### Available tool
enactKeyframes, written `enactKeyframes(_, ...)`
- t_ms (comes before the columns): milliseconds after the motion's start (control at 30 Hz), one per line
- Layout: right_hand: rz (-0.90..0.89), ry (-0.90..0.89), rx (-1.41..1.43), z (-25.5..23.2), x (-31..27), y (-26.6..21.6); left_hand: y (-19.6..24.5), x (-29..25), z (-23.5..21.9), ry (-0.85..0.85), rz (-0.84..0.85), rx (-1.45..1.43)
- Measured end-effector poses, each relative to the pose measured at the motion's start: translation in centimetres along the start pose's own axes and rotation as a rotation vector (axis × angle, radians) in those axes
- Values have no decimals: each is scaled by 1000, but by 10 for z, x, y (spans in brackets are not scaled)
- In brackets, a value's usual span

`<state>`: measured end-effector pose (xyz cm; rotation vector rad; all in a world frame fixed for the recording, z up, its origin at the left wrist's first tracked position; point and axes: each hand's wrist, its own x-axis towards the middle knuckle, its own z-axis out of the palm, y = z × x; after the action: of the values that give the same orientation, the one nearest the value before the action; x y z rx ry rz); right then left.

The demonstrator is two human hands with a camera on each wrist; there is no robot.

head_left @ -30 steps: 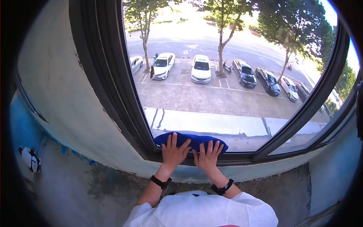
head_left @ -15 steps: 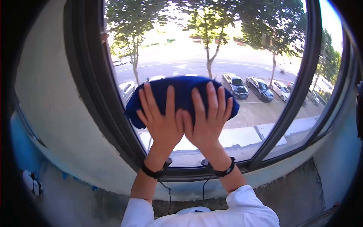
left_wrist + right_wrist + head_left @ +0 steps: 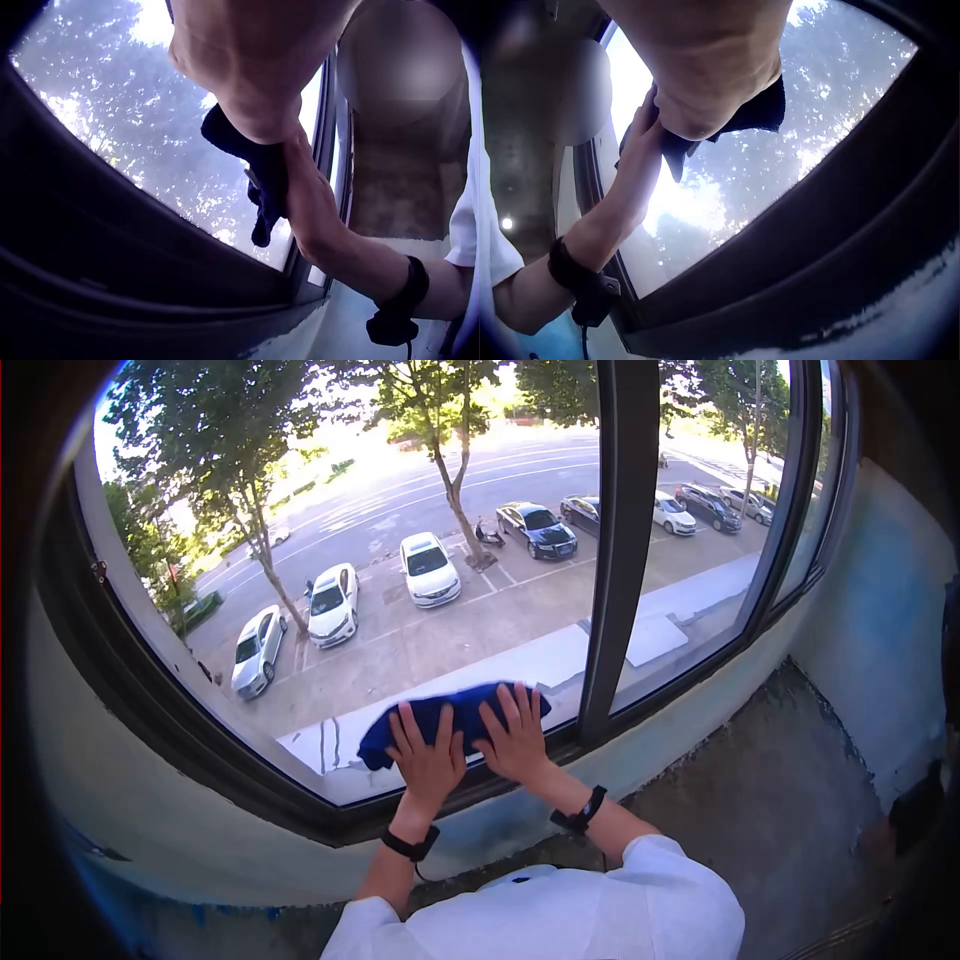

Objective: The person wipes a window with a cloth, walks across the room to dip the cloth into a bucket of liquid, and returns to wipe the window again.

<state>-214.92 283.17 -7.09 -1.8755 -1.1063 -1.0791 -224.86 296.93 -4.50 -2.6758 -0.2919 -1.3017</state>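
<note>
A dark blue cloth (image 3: 466, 715) lies bunched against the lower part of the window pane (image 3: 395, 660), just above the bottom frame. My left hand (image 3: 428, 768) presses the cloth's left half with fingers spread and pointing up. Beside it, my right hand (image 3: 516, 742) lies flat on the right half, its fingers also straight and spread. The left wrist view shows a drooping fold of the cloth (image 3: 225, 139) below the hand. From the right wrist, a cloth edge (image 3: 761, 109) sticks out past the palm, whose fingers are hidden there.
A dark upright frame bar (image 3: 618, 560) stands right of the hands, with another pane beyond it. Along the bottom runs the dark window frame (image 3: 350, 822) over a painted wall. Outside, parked cars (image 3: 430, 570) and trees show through the glass.
Both hands went up the pane with the cloth, then came back down to its lower part. The head view has turned, so the upright bar now stands nearer the middle.
</note>
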Motion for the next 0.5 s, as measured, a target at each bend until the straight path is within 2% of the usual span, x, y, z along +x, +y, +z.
enactKeyframes(67,3,124,-41,-26,63,12,19,66,-24,169,26,-4)
enactKeyframes(167,-89,302,-101,-79,173,27,50,168,-73,392,28,16)
enactKeyframes(267,-160,442,-82,-106,238,31,60,233,-100,586,64,55)
enactKeyframes(333,-147,439,-75,-99,222,29,57,220,-90,576,58,81)
enactKeyframes(400,-84,346,-115,-82,181,29,50,183,-71,435,60,89)
enactKeyframes(500,-12,214,-78,-28,81,23,29,87,-21,204,29,111)
